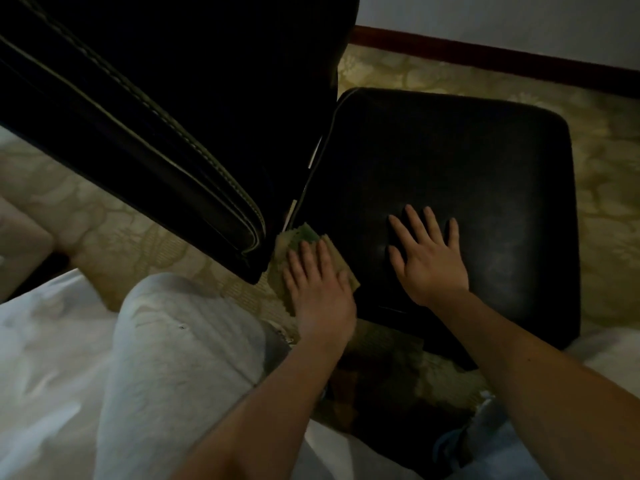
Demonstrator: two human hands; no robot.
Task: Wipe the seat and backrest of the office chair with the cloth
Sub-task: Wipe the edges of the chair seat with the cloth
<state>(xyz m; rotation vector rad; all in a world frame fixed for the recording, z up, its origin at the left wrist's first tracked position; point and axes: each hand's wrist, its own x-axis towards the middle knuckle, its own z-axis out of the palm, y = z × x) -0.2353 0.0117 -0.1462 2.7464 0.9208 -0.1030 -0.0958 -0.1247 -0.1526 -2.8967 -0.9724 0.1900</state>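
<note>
View from above, looking down in dim light at a black leather office chair. Its backrest (156, 98), edged with pale stitching, fills the upper left and slants down toward the middle. The seat (467, 161), a broad rounded square, lies to the right of it. The person's left hand (320, 289) presses flat on a beige and green cloth (300, 238), fingers straight and close together, with the cloth's edges showing around the fingertips. The cloth sits at the seat's left edge, just beside the lower corner of the backrest. Whether it touches the backrest cannot be told. The right hand (429, 258) lies palm down on the middle of the seat, near the cloth but apart from it, fingers spread wide and holding nothing. Both forearms are bare and reach in from the bottom. A leg in grey trousers (173, 358) crosses the lower left over white bedding (41, 358). Patterned yellowish carpet (606, 168) surrounds the chair, and a dark red skirting board (502, 60) runs below a pale wall (519, 19) at the top right.
</note>
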